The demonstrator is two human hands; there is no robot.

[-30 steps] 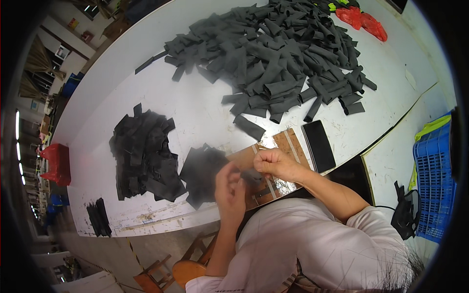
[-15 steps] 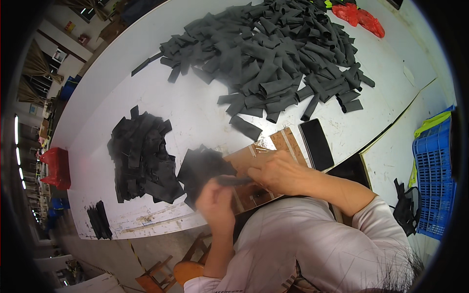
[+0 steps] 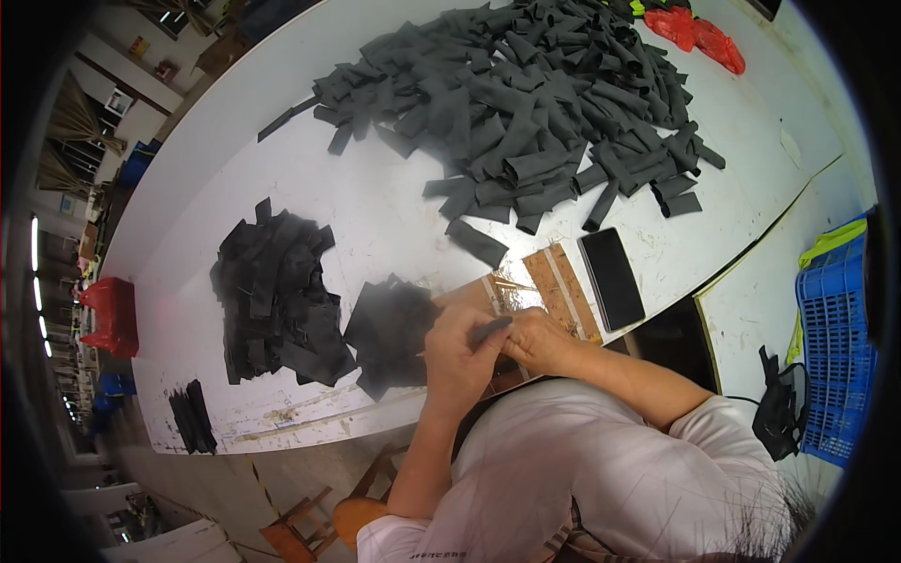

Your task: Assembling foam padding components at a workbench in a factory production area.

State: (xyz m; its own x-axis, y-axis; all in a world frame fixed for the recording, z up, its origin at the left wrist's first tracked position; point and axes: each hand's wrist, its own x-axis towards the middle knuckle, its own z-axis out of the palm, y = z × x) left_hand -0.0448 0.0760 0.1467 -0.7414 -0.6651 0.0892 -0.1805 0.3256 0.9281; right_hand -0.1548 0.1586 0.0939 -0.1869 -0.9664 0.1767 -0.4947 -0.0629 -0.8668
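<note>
While the left hand (image 3: 452,355) pinches a dark fabric strip (image 3: 490,328) over the wooden board (image 3: 560,281) at the near edge of the table (image 3: 385,220), the right hand (image 3: 542,342) curls beside the strip's end; whether it grips, I cannot tell.

The table (image 3: 375,211) lies passable between tube heap (image 3: 526,122) and black stack (image 3: 275,296)

1. The left hand (image 3: 458,349) holds a small dark piece (image 3: 490,328), the right hand (image 3: 539,342) touching its end, over a brown board (image 3: 542,274).
2. A black phone (image 3: 612,280) lies beside the board.
3. Dark fabric tubes (image 3: 530,122) lie heaped beyond.
</note>
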